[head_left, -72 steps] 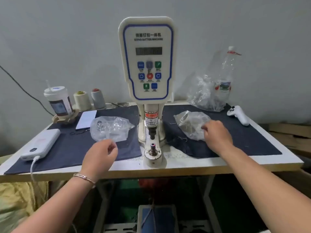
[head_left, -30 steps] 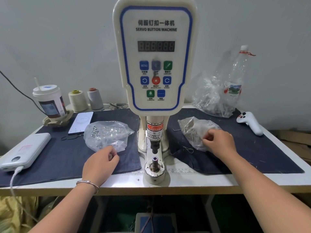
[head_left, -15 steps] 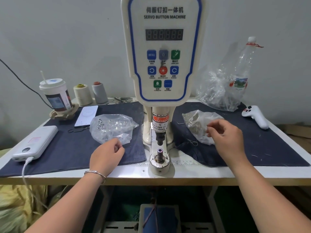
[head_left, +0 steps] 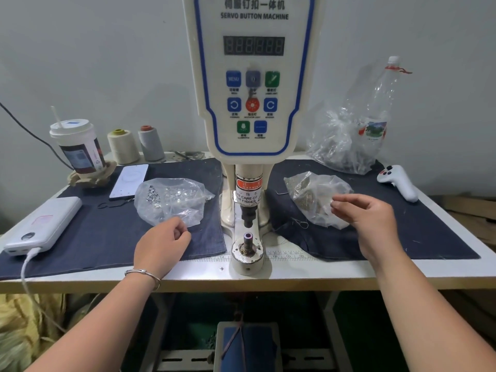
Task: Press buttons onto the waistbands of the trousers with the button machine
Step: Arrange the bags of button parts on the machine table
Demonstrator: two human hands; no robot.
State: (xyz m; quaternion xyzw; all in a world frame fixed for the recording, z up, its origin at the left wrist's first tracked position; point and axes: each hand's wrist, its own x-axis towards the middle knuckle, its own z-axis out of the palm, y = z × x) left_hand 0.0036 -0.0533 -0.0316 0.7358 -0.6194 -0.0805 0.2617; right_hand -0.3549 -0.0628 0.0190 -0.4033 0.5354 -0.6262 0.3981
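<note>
The white servo button machine (head_left: pixel 253 76) stands at the table's middle, its lower die (head_left: pixel 248 236) bare under the punch. My left hand (head_left: pixel 161 245) rests on the left denim cloth (head_left: pixel 94 237), fingers curled shut, just in front of a clear bag of silver button parts (head_left: pixel 171 202). My right hand (head_left: pixel 367 218) hovers over the near edge of a second clear bag of darker parts (head_left: pixel 314 197), thumb and fingertips pinched together. Whether either hand holds a tiny piece is too small to tell. No trousers lie at the die.
A power bank (head_left: pixel 43 224) with cable, phone (head_left: pixel 128 181), lidded cup (head_left: pixel 76 149) and two thread cones (head_left: pixel 123 146) stand at the left. A big plastic bag (head_left: pixel 338 140), bottle (head_left: pixel 375 111) and white controller (head_left: pixel 398 181) stand at the right. A foot pedal (head_left: pixel 247 345) sits below.
My right hand has lifted out of the right bag and drawn back with pinched fingers. My left hand has barely moved. The camera has come closer to the machine.
</note>
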